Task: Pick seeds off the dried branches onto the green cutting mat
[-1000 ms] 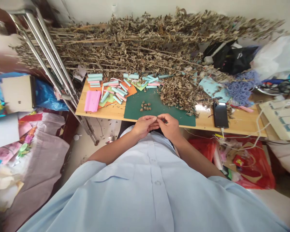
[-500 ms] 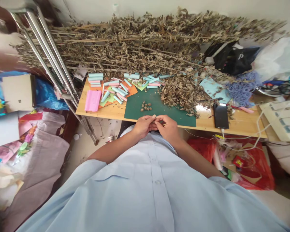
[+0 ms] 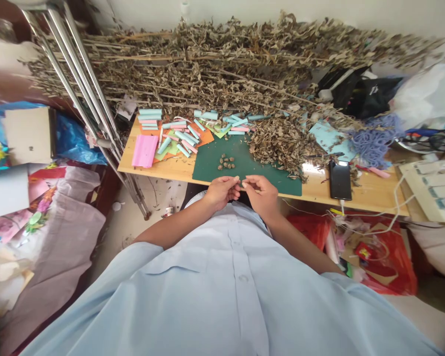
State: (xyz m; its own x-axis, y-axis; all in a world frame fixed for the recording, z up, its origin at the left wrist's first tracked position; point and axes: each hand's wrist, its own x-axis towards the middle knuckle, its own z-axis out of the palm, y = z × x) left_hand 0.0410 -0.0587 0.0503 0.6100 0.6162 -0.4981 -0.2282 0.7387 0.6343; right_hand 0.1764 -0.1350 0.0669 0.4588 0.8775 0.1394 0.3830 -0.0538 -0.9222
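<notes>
My left hand [image 3: 223, 192] is closed, its thumb and fingers pinched at the near edge of the green mat [image 3: 211, 165]. Close beside it on the right, my right hand [image 3: 260, 194] is also pinched. Whatever either hand holds is too small to make out. Several small brown balls [image 3: 226, 162] lie on the mat just beyond my left hand. A heap of dry crumbled leaves [image 3: 282, 143] covers the mat's right part.
Blue and pink paper rolls [image 3: 181, 134] and a pink sheet [image 3: 144, 151] lie left on the table. Dried stalks [image 3: 207, 74] stretch along the back. A phone [image 3: 340, 180] with a cable lies right. Metal crutches [image 3: 85, 84] lean at left.
My hands have moved slightly apart, leaving a small gap between their fingertips. The whole view has shifted a little.
</notes>
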